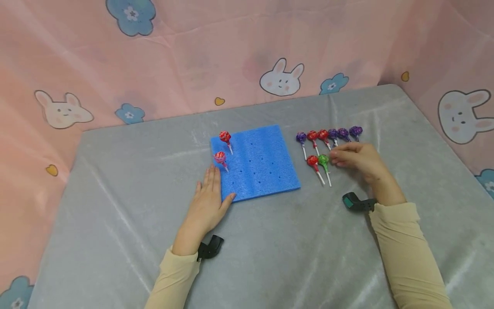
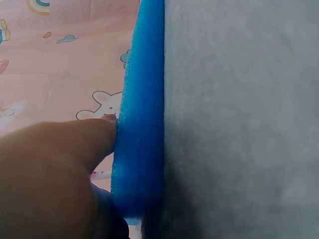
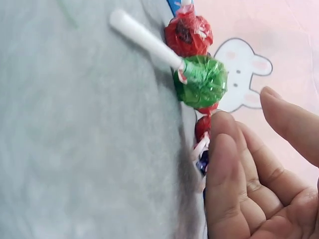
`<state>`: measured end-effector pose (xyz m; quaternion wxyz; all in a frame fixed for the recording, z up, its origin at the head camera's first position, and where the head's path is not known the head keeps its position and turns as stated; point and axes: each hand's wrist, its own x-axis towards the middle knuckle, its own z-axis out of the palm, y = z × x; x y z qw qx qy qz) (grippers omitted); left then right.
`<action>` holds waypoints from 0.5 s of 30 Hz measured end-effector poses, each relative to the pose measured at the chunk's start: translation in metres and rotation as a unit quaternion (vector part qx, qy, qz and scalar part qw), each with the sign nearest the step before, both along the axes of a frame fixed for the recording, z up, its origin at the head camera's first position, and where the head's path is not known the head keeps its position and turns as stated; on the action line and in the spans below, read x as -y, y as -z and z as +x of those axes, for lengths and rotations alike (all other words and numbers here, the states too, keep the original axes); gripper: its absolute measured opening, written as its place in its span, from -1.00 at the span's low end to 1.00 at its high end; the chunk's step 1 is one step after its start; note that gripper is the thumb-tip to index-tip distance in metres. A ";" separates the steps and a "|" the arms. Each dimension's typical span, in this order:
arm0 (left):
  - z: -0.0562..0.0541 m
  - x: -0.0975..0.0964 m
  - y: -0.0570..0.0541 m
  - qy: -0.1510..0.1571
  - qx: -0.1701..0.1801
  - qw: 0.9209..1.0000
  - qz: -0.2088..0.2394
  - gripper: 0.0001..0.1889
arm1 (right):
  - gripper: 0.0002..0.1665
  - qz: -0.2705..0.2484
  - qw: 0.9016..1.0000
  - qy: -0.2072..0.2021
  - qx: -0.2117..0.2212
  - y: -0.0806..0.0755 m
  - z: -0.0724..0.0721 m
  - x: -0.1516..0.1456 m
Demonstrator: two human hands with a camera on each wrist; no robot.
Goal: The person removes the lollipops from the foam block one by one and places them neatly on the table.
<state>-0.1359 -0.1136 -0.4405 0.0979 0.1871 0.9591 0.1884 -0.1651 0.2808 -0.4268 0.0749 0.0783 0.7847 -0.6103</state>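
My left hand (image 1: 206,201) lies flat with straight fingers along the left edge of a blue foam board (image 1: 266,150), its thumb at the front edge. In the left wrist view, the thumb (image 2: 94,139) touches the board's side (image 2: 139,124). A red lollipop (image 1: 225,137) and a pinkish-red lollipop (image 1: 220,157) stand by their sticks in the board's left part. Holding nothing, my right hand (image 1: 360,161) is just right of a green lollipop (image 1: 323,160). In the right wrist view, its thumb is apart from the loosely bent fingers (image 3: 224,174), close to the green wrapper (image 3: 204,82).
Beside the green one lies a red lollipop (image 1: 313,161). Behind them is a row of several purple and red lollipops (image 1: 311,135), partly hidden by my right hand. Small holes dot the foam board. A pink patterned curtain (image 1: 216,56) rises behind the grey table (image 1: 278,257).
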 end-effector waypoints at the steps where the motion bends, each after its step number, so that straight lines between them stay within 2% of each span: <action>1: 0.000 0.000 0.000 0.000 0.000 1.000 0.000 -0.19 | -0.85 0.004 1.000 0.001 -0.004 -0.001 0.000 0.000; 8: -0.001 -0.002 0.002 -0.002 -0.003 1.000 -0.001 -0.19 | -0.78 0.018 1.000 -0.001 -0.017 -0.008 -0.001 0.005; 13: -0.001 0.000 0.002 -0.003 -0.005 1.000 0.000 -0.19 | -0.70 0.004 1.000 -0.014 -0.025 -0.016 -0.004 0.017; 15: -0.001 0.001 0.001 -0.005 -0.005 1.000 0.002 -0.19 | -0.72 -0.003 0.999 -0.016 -0.031 -0.019 -0.007 0.025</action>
